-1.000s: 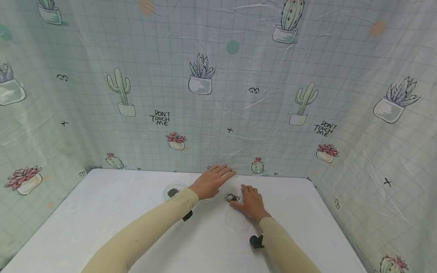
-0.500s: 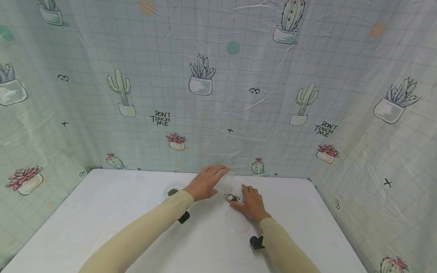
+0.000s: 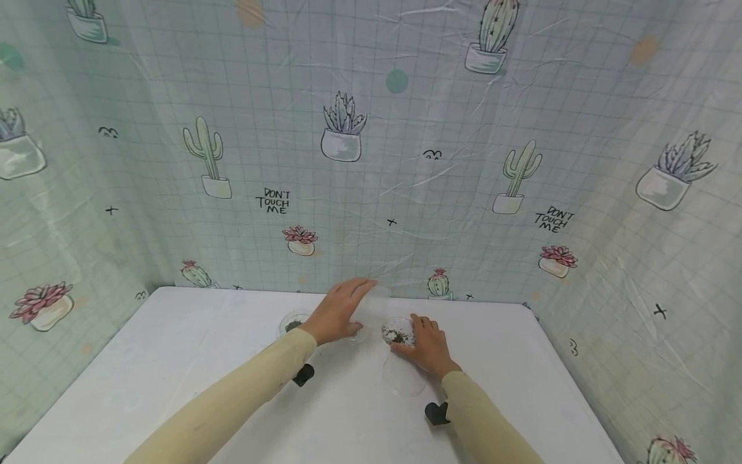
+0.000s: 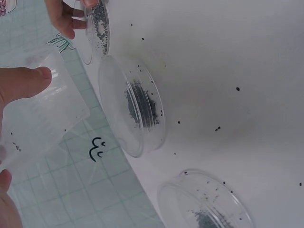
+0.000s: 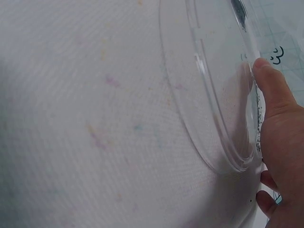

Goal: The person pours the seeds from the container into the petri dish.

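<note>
My left hand (image 3: pixel 336 316) pinches a translucent plastic bag (image 4: pixel 52 104) between thumb and fingers, with a few dark grains clinging inside. It is raised over the middle clear petri dish (image 4: pixel 154 109), which bears a heap of dark grains. My right hand (image 3: pixel 428 345) is curled round the right petri dish (image 3: pixel 397 333), thumb and fingers at its rim; dark and white bits lie in it. The left petri dish (image 4: pixel 190 175), also with a dark heap, is partly behind my left wrist in the head view. An overturned or bare clear lid (image 3: pixel 404 377) lies before my right hand.
Several loose dark grains are scattered on the white table (image 3: pixel 359 419) around the dishes. A cactus-print curtain (image 3: pixel 394 193) hangs behind the table's back edge and along both sides. A small black piece (image 3: pixel 437 414) shows beside my right sleeve, another (image 3: pixel 303 375) by the left.
My left hand has drawn to the left with the bag, away from the right dish and toward the middle one. The right hand keeps its place on its dish.
</note>
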Demonstrator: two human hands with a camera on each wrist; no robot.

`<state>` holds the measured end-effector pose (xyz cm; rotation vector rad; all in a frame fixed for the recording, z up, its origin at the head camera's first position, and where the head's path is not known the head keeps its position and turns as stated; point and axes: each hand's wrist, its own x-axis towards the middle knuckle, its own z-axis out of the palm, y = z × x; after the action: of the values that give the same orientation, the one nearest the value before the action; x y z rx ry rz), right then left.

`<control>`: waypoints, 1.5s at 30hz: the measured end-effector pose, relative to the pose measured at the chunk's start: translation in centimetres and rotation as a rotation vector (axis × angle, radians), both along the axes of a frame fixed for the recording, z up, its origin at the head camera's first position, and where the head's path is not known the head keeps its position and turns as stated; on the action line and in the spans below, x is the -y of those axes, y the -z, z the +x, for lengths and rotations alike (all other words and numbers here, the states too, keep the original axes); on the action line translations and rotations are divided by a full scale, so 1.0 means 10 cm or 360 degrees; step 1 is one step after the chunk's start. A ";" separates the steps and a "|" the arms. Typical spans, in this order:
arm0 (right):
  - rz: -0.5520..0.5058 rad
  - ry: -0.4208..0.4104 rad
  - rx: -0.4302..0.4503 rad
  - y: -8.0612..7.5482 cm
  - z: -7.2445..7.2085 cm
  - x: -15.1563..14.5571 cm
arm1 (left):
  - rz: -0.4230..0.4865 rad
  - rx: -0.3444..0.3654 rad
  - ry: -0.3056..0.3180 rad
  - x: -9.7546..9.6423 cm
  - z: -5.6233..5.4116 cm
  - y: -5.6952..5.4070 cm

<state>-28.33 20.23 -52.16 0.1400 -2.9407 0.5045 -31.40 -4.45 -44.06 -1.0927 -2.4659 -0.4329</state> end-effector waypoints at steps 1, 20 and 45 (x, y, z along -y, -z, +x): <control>0.0000 0.0001 -0.0002 0.00 0.00 0.00 | 0.0018 0.0005 -0.0002 0.01 0.00 0.01; -0.0024 -0.0003 0.0018 -0.02 0.01 -0.01 | 0.0247 0.0238 -0.0134 0.22 0.12 0.03; -0.0003 -0.0008 -0.0018 0.00 0.01 0.00 | 0.0399 0.0330 -0.0283 0.54 0.24 0.09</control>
<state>-28.22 20.24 -52.13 0.1497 -2.9297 0.5057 -28.96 -9.90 -44.92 -0.7538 -2.5688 -0.8094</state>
